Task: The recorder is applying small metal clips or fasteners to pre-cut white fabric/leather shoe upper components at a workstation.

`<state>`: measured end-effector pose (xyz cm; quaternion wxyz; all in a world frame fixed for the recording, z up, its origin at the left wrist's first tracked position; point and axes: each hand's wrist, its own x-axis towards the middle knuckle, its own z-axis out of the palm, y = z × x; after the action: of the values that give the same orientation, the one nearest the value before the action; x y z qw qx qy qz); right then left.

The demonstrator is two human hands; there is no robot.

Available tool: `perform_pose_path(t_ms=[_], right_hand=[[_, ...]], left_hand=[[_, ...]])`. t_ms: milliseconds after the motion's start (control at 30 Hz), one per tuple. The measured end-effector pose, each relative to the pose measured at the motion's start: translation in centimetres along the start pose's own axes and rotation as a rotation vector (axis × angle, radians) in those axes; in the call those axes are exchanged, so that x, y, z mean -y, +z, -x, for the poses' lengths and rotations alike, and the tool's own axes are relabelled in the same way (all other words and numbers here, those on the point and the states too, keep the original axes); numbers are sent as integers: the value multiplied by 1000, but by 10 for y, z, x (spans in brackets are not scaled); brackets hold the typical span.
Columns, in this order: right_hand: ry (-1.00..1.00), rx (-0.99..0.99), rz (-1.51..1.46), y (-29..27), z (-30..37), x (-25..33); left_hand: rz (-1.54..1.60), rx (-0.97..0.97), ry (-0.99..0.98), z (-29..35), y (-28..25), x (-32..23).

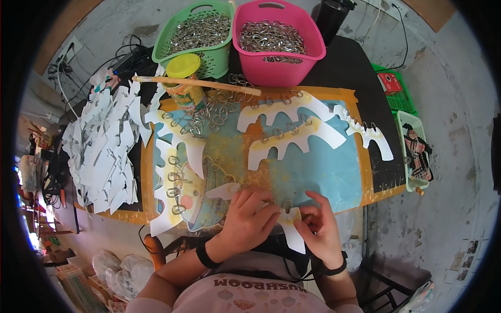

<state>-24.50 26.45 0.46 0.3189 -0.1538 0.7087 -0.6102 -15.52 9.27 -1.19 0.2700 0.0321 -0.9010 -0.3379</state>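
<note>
White cutout (293,233) in the grip: bright, fairly clear
Metal rings (272,37) beyond it: scattered glints
Bright patch (33,240), far left of grip: washed out
Table (360,62) beyond: edges bowed
Wall (449,151), far right: blackening toward the rim

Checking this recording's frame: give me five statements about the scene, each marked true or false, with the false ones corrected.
1. The pink basket holds metal loops. True.
2. The jar is topped in red. False: its lid is yellow.
3. The left hand and right hand are both at one white piece. True.
4. The heap of white cutouts lies on the right side of the table. False: it lies on the left.
5. A dark band circles the left wrist. True.
</note>
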Motion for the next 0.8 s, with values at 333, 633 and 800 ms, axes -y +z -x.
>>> perform_pose_path(t_ms=[333, 633, 800], right_hand=[[-168, -65, 33, 16, 1, -13], [-134, 50, -226, 20, 4, -3], [-124, 47, -206, 21, 4, -8]], left_hand=[[35, -36, -96, 7, -2, -6], [220, 3, -160, 7, -18, -7], [253, 74, -127, 2, -21, -2]])
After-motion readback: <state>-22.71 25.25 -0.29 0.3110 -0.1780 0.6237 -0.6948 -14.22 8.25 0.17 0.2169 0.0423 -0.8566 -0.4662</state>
